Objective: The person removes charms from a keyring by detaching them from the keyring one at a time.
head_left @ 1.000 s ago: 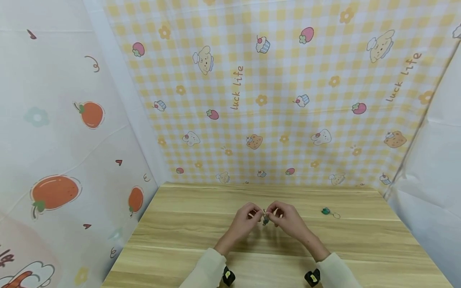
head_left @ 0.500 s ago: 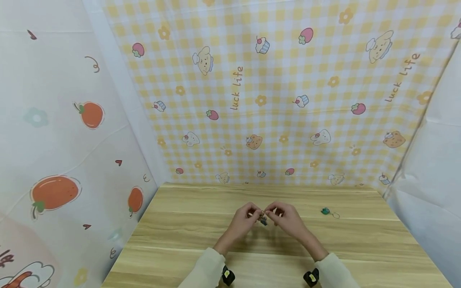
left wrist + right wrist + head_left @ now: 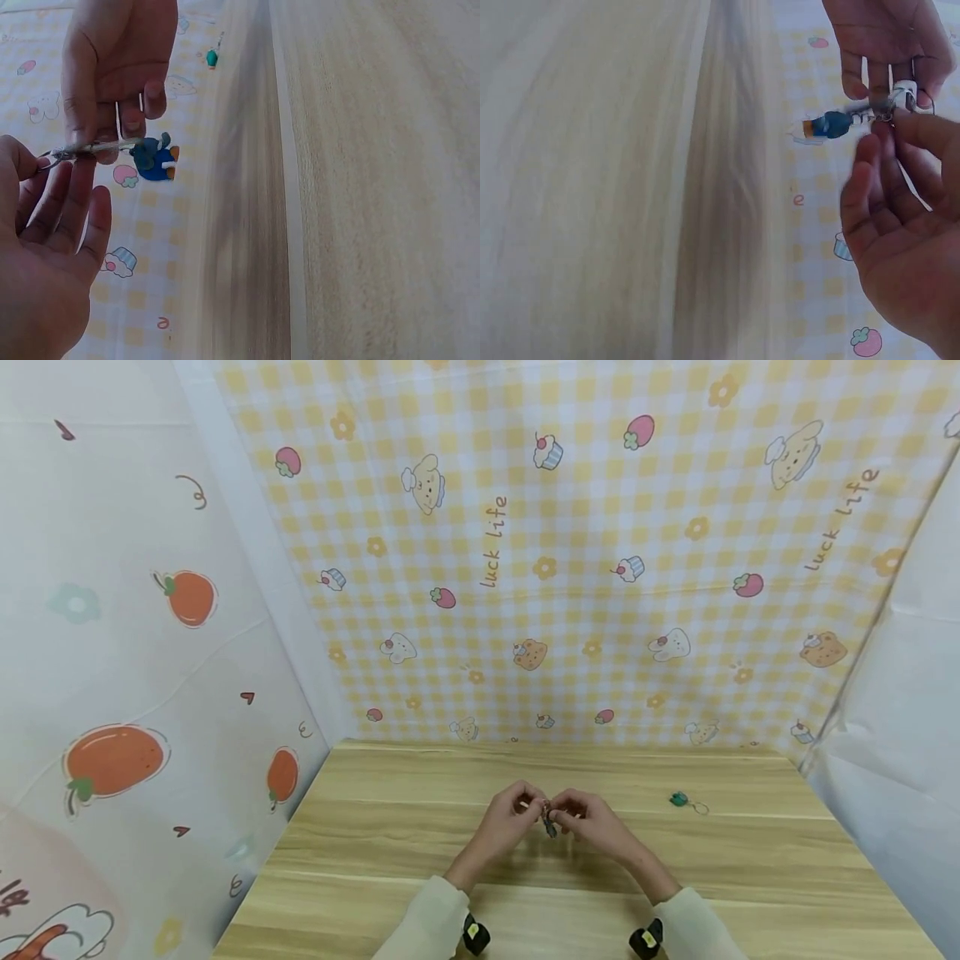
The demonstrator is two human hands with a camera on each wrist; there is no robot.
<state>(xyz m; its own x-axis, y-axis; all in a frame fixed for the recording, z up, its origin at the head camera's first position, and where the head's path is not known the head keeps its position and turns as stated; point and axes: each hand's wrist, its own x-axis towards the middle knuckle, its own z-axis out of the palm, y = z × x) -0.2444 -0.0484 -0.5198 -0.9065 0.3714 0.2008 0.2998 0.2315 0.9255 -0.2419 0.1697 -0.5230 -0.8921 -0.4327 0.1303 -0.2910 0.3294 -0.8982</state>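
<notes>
Both my hands on the small keychain, just above the table at lower centre of the head view.

The blue charm (image 3: 154, 159) now hangs closer under my fingers than a second ago, so I judge the ring work is tightening. Its long axis runs along the metal ring (image 3: 94, 147) toward my left hand (image 3: 510, 818); my right hand (image 3: 592, 822) pinches the ring too. A second green charm (image 3: 679, 799) lies right on the table (image 3: 375, 860).

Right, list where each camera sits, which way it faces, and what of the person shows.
Head: worn high, facing forward and down at the wooden table; both hands and sleeves show.
Left wrist: looks along the left hand to the blue charm.
Right wrist: looks along the right hand to the same charm.
All views share the charm, pinched between both hands.
</notes>
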